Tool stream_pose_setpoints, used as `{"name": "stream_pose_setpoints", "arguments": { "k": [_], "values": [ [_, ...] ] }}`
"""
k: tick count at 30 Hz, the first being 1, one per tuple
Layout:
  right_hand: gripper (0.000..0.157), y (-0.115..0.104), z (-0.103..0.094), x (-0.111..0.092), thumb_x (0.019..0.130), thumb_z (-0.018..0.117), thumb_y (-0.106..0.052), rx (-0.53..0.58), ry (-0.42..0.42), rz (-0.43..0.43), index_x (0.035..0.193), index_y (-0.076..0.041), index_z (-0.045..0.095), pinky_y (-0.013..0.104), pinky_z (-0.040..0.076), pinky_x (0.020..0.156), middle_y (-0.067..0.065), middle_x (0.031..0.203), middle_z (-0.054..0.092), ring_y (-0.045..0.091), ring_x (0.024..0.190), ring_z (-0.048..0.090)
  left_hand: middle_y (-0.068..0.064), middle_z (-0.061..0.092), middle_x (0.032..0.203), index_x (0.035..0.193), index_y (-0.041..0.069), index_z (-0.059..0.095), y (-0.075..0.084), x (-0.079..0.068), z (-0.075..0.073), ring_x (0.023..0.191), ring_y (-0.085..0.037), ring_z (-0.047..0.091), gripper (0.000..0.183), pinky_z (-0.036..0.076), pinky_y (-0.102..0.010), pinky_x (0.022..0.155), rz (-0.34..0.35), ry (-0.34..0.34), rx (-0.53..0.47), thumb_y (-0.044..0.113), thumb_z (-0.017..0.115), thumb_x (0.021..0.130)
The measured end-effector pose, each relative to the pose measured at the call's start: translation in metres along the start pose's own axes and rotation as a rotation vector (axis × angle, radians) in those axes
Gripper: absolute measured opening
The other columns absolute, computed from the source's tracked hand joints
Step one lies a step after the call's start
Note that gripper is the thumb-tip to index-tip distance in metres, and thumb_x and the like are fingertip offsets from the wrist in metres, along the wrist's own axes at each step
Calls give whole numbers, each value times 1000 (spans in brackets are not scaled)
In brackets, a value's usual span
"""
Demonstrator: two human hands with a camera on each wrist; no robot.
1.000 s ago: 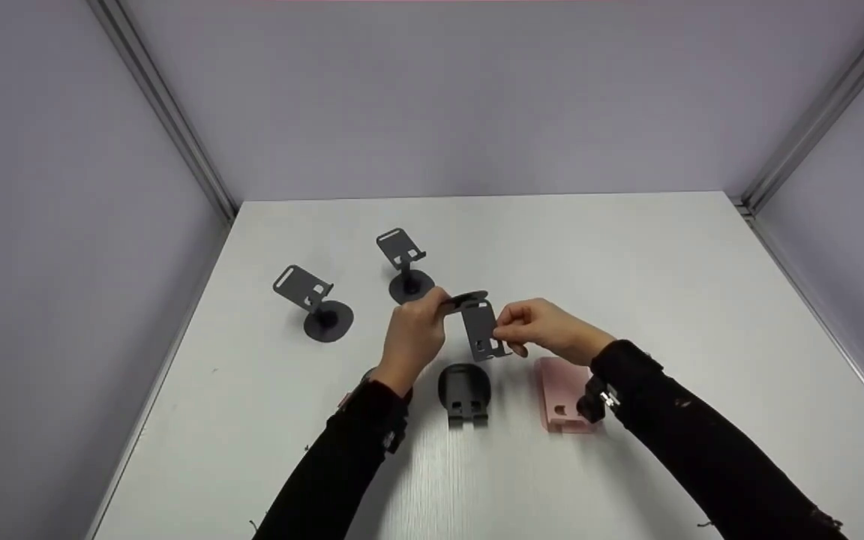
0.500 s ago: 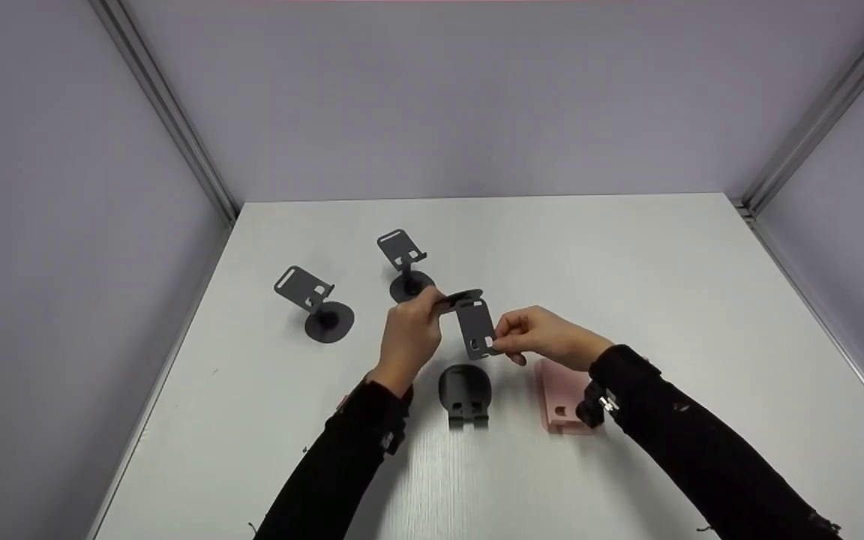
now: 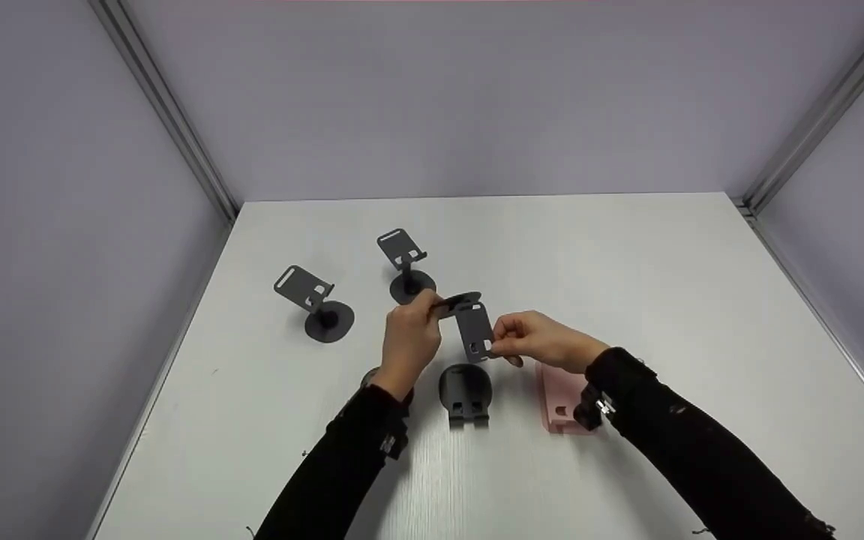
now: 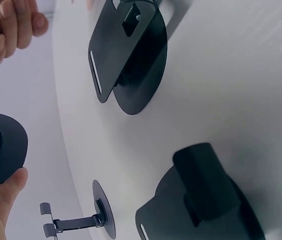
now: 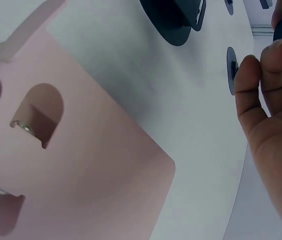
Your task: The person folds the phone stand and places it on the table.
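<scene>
My left hand (image 3: 411,337) grips the round base of a dark grey phone stand (image 3: 474,334), holding it above the table. In the left wrist view, thumb and fingers lie at the edge of that round base (image 4: 6,150). My right hand (image 3: 541,339) pinches the lower edge of the stand's slotted plate, which hangs down from the base. Below the plate, a folded dark phone stand (image 3: 465,396) lies on the table. Under my right wrist lies a pink phone stand (image 3: 561,394), partly covered by the sleeve; it fills much of the right wrist view.
Two dark phone stands stand unfolded at the back left, one nearer (image 3: 327,319) and one farther (image 3: 411,285). Another folded dark stand (image 4: 201,200) lies beneath my left wrist, mostly hidden in the head view. Pale walls enclose the white table (image 3: 664,262).
The held stand has shifted slightly left, its plate hanging a little lower. My right hand has moved slightly left and down with it. The stands on the table have not moved.
</scene>
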State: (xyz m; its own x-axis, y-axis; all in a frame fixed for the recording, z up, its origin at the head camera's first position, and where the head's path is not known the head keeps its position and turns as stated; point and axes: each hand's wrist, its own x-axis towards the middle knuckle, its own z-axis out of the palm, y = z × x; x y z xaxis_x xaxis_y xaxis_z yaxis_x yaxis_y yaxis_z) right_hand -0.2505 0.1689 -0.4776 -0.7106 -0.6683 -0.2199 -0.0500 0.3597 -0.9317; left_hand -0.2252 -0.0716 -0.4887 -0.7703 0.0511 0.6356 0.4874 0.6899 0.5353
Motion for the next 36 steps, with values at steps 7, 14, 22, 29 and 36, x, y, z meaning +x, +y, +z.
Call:
{"name": "stream_pose_setpoints", "arguments": {
  "k": [7,14,22,29,36],
  "values": [
    [14,1,2,2,98,68,-15,10,19,-10,94,-4,60,30,42,66,0,73,61,11,66,55,-8,75,78,87,5,66,2,0,-1,61,-25,67,7,54,-43,59,-37,17,-15,4,72,90],
    [16,2,5,3,99,68,-14,-9,14,-45,93,-2,58,32,41,66,-1,75,63,11,67,55,-7,75,78,85,5,67,3,-2,-1,62,-25,68,8,54,-44,60,-94,18,-55,4,73,89],
    [19,7,9,6,99,68,-12,-55,77,-83,94,4,59,29,47,66,10,86,71,13,70,57,-6,70,70,83,4,68,10,1,-2,58,-19,59,10,49,-38,58,-145,-6,-110,5,75,89],
    [16,12,11,8,98,69,-10,-66,139,-110,94,4,61,26,51,68,24,92,72,15,75,61,-6,66,62,79,2,66,13,3,-4,54,-11,51,13,42,-27,53,-231,-58,-214,3,74,89],
    [13,13,12,11,98,69,-10,-112,159,-153,96,2,64,26,52,70,15,91,74,32,83,66,-14,72,68,80,-2,65,20,6,-5,57,-22,68,12,52,-24,52,-323,-114,-386,0,73,89]
  ]
}}
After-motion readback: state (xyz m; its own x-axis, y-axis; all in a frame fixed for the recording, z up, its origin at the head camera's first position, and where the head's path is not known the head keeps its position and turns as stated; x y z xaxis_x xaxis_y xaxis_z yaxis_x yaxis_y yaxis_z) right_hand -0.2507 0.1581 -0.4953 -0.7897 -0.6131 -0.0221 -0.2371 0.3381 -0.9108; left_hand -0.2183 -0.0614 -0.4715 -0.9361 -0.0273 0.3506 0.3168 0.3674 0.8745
